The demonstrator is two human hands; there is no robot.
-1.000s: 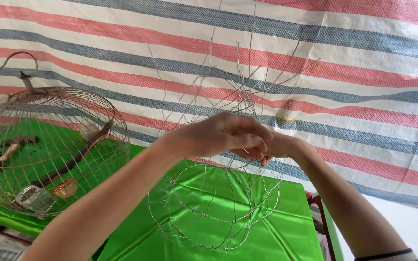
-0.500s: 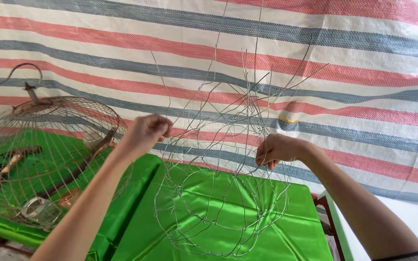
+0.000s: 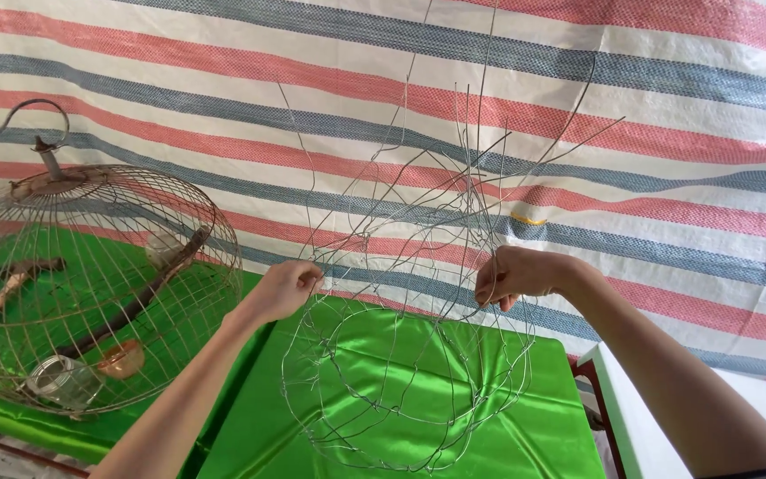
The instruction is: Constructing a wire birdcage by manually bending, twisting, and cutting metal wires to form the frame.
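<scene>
Left hand and right hand each pinched shut on wires of the half-built wire frame, above the green table. Finished birdcage at its left edge.

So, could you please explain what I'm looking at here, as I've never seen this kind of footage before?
This is one picture from a camera worn on a person's head, looking down at their own two bare hands. There is no machine. The left hand and the right hand each pinch a thin wire on opposite sides of an unfinished wire frame, rounded at the bottom with loose wire ends sticking up. It sits over a table covered in shiny green cloth. On the left stands a finished domed wire cage with a hook on top, wooden perches inside, a small glass jar and a small brown cup. Behind hangs a striped tarp in red, blue and white.
</scene>
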